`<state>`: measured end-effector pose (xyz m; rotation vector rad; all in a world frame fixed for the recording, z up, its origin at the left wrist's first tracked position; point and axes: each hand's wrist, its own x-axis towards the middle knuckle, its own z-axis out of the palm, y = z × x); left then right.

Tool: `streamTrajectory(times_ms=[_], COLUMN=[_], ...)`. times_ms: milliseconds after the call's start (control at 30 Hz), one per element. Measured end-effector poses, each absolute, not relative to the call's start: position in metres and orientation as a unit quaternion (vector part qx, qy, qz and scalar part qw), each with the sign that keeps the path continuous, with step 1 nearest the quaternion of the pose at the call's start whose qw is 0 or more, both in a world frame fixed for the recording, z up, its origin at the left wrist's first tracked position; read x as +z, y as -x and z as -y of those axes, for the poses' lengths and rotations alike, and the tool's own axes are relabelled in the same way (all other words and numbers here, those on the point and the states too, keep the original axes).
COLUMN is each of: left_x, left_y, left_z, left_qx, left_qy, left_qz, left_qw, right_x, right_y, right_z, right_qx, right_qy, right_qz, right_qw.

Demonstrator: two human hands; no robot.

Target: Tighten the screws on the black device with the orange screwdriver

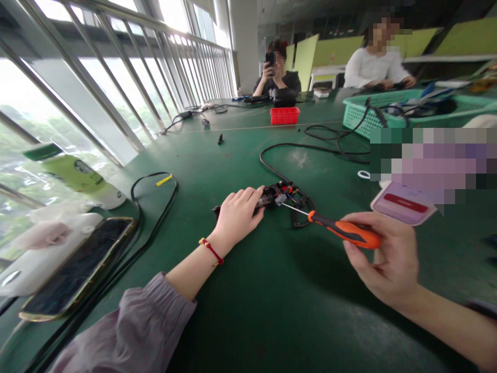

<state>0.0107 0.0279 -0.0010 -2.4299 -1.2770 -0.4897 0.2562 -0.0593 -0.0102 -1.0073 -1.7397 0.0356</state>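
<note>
My left hand is wrapped round a black handheld device lying on the green table. The device's far end is opened up, with coloured wires and small parts showing, and a black cable runs off it. In my right hand is an orange and black screwdriver, gripped by the end of its handle. Its thin metal shaft points left, and the tip meets or nearly meets the exposed parts; I cannot tell if it touches. My left palm hides part of the device's body.
A phone, a pouch and a bottle stand or lie at left beside a loose black cable. Farther back are a red tray and a green basket. Two people sit across the table.
</note>
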Motion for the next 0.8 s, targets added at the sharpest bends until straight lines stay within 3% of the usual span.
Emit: streamTrajectory(times_ms=[167, 400, 600, 800], left_x=[-0.0011, -0.0016, -0.0015, -0.0013], left_y=[-0.0109, -0.0108, -0.0108, -0.0108], left_z=[-0.028, -0.028, -0.0279, -0.0278], left_qx=[-0.171, -0.171, -0.174, -0.175], left_qy=[0.858, 0.857, 0.856, 0.858], left_qz=[0.451, 0.453, 0.453, 0.45], left_qw=[0.176, 0.179, 0.177, 0.178], right_x=[-0.0084, -0.0083, -0.0057, -0.008], right_y=[-0.2564, -0.2544, -0.2543, -0.2552], right_z=[0.0609, 0.0584, 0.0595, 0.0602], right_qx=[0.038, -0.005, -0.017, -0.027], right_qy=[0.427, 0.403, 0.403, 0.441], right_qz=[0.777, 0.742, 0.802, 0.745], right_qw=[0.46, 0.535, 0.44, 0.5])
